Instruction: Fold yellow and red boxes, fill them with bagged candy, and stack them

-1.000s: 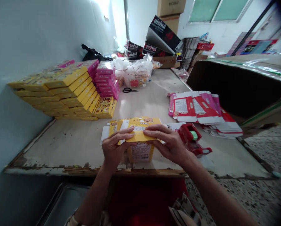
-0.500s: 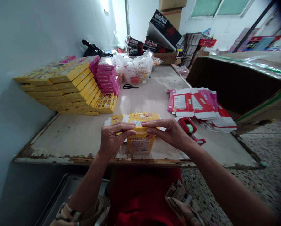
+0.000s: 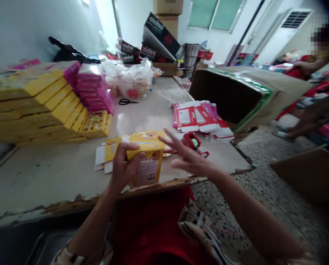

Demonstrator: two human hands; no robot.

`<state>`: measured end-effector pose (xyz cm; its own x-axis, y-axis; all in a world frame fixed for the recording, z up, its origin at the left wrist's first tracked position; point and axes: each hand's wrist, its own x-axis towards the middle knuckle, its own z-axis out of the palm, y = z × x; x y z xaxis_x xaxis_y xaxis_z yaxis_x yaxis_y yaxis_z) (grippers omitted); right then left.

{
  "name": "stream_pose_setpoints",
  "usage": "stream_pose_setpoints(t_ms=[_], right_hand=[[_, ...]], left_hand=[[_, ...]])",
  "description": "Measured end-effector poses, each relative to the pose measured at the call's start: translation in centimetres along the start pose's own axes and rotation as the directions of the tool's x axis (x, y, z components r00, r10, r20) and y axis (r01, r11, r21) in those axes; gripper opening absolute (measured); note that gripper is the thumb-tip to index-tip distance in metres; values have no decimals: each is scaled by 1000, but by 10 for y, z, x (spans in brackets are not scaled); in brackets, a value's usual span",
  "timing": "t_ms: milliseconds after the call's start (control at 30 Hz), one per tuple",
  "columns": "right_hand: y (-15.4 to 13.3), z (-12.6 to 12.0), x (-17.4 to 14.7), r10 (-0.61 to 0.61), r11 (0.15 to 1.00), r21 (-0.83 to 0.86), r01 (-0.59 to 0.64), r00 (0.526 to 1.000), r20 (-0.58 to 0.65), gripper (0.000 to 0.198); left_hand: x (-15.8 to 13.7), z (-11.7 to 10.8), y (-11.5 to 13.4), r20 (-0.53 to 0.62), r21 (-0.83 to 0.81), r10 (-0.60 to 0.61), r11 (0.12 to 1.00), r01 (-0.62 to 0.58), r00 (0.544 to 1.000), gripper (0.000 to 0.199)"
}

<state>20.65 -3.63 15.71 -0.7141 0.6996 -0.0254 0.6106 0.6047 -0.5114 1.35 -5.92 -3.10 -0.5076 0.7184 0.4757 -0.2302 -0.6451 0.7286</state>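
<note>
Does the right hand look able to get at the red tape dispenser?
Probably yes: the right hand is open, and the tape dispenser sits just beyond it with nothing seen between.

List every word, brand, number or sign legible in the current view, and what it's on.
"eishui": tilted black carton at the back; line under it too blurred.
"eishui": lower black carton, below the tilted one.
"eishui", twice: small black cartons to the left.
Too small or blurred: print on the yellow box in the left hand, red flat cartons, pink boxes, brown carton up top.
No legible numbers.
</note>
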Motion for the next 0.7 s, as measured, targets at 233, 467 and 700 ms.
stream_pose_setpoints(t_ms=[233, 467, 700], right_hand=[[43, -88, -79, 608, 758, 52, -651, 675, -419, 46], [47, -63, -66, 692, 719, 244, -650, 641, -333, 41], [8, -41, -91, 682, 722, 423, -547, 460, -568, 34]], left_hand=[[-36, 29, 37, 157, 38, -314, 949, 312, 936, 16], [-82, 51, 40, 153, 82, -534, 845, 528, 832, 25], [-71, 58, 47, 301, 74, -645, 750, 657, 702, 29]])
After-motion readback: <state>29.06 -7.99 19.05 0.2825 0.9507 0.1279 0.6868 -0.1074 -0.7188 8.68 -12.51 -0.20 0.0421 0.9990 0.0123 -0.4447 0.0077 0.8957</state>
